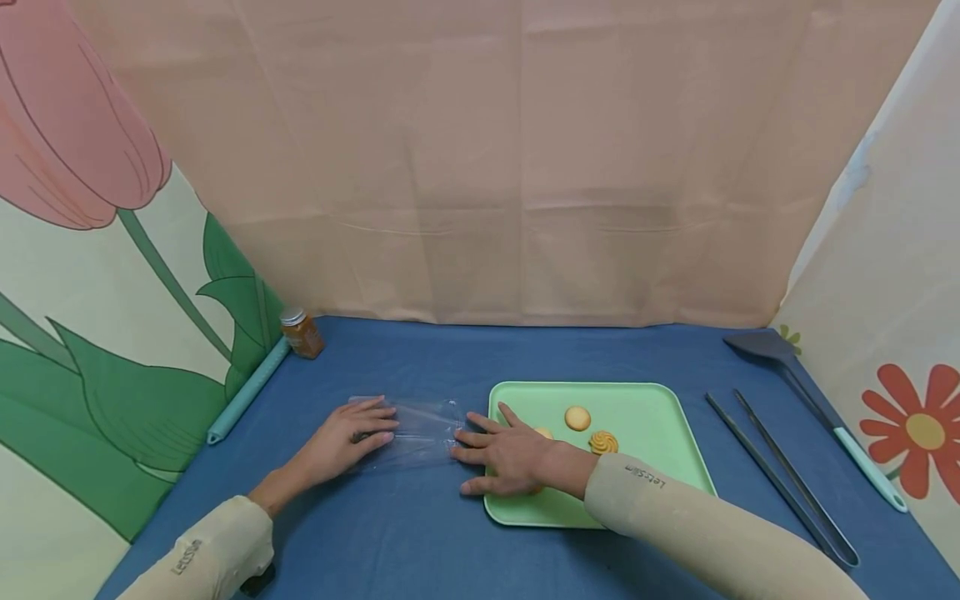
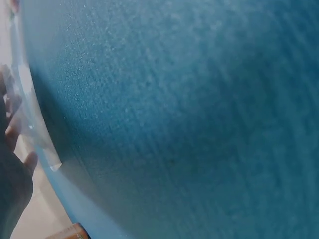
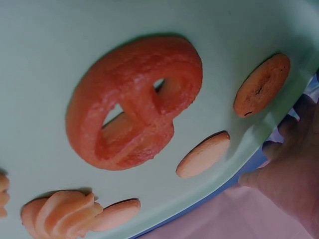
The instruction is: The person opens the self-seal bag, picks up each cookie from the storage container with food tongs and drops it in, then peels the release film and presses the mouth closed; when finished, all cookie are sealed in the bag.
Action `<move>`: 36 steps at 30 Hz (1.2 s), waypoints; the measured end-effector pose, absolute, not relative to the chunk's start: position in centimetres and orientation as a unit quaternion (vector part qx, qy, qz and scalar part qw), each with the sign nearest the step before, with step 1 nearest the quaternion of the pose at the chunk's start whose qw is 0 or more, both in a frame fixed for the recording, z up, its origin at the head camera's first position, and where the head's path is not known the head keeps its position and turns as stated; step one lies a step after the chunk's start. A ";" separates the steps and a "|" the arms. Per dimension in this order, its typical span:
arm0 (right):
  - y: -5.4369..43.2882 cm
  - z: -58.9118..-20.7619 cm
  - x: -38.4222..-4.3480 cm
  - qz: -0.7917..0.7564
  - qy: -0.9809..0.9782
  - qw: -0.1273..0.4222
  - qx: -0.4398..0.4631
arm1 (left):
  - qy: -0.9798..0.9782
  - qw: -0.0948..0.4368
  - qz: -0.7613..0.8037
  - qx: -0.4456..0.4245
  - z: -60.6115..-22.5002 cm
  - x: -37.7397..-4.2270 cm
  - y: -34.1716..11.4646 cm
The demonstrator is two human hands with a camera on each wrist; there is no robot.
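On the blue cloth lies a clear plastic bag [image 1: 423, 429], flat and slightly wrinkled. The fingers of my left hand [image 1: 341, 437] stretch over its left end; in the left wrist view the bag's film [image 2: 37, 109] shows beside that hand. My right hand [image 1: 517, 457] spreads its fingers at the bag's right end, palm over the left edge of a light green tray [image 1: 652, 492]. Cookies lie on the tray: a round cookie [image 1: 577, 417], a swirled cookie [image 1: 603, 442], and, seen in the right wrist view, a pretzel-shaped cookie [image 3: 137, 102]. The right forearm hides part of the tray.
Right of the tray lie metal tongs [image 1: 787, 483] and a dark spatula [image 1: 806, 387] with a pale turquoise handle. At the back left stands a jar [image 1: 302, 335] with a silver lid, near a turquoise roll [image 1: 247, 392] along the table's left edge. Fabric walls enclose the table.
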State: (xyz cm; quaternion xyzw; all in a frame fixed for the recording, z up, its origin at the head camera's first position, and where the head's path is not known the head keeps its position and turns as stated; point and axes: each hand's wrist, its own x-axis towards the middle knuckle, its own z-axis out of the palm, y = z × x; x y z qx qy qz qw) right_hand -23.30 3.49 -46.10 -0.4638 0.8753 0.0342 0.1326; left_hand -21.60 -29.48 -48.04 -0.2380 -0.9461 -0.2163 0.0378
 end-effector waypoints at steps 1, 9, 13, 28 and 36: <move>3.5 -46.1 -23.3 0.034 0.875 0.132 -0.464 | -0.946 0.042 -0.219 -0.236 -48.0 -21.6 -29.4; 3.5 -46.1 -23.4 0.031 0.875 0.134 -0.464 | -0.943 0.073 -0.234 -0.226 -47.5 -21.5 -29.2; 3.5 -46.2 -23.4 0.034 0.876 0.134 -0.462 | -0.939 0.079 -0.249 -0.222 -47.3 -21.5 -29.2; 3.4 -45.9 -23.6 0.031 0.877 0.133 -0.461 | -0.922 0.131 -0.262 -0.252 -47.1 -21.5 -29.3; 3.3 -45.8 -23.4 0.032 0.878 0.130 -0.460 | -0.918 0.157 -0.257 -0.259 -47.1 -21.4 -29.3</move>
